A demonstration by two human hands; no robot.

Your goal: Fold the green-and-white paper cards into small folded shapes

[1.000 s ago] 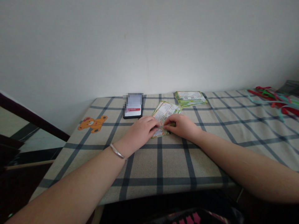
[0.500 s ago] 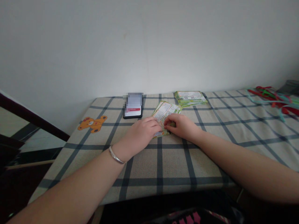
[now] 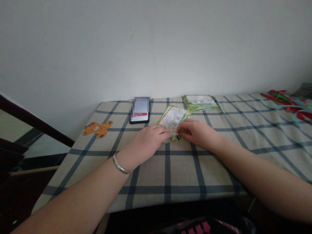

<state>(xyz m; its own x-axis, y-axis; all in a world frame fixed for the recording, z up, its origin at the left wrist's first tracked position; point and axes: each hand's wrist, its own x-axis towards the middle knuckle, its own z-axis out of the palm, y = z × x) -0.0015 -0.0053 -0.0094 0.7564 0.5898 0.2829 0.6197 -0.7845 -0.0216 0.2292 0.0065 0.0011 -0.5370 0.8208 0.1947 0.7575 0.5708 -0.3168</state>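
A loose stack of green-and-white printed cards [image 3: 171, 116], with text and square codes on the top one, lies slightly fanned on the checked tablecloth. Over its left lower edge rests my left hand [image 3: 153, 138], a silver bangle on the wrist; its fingers are bent and pressed together against the cards, the thumb hidden. My right hand [image 3: 195, 131] is at the stack's right lower side, thumb and fingertips closed in a pinch. Between the fingertips of both hands shows a small pale, see-through patch [image 3: 173, 133]; what exactly the right fingers pinch is unclear.
A second pile of similar cards [image 3: 201, 101] lies behind, near the wall. A phone [image 3: 139, 110] with a partly blurred screen is at the back left, beyond a flat bear picture [image 3: 97, 129]. Red, green and pale blue ribbons [image 3: 290, 105] lie tangled at the far right.
My right hand has shifted slightly to the right, away from my left fingers, exposing more of the top card. The left hand stays nearly where it was on the stack.
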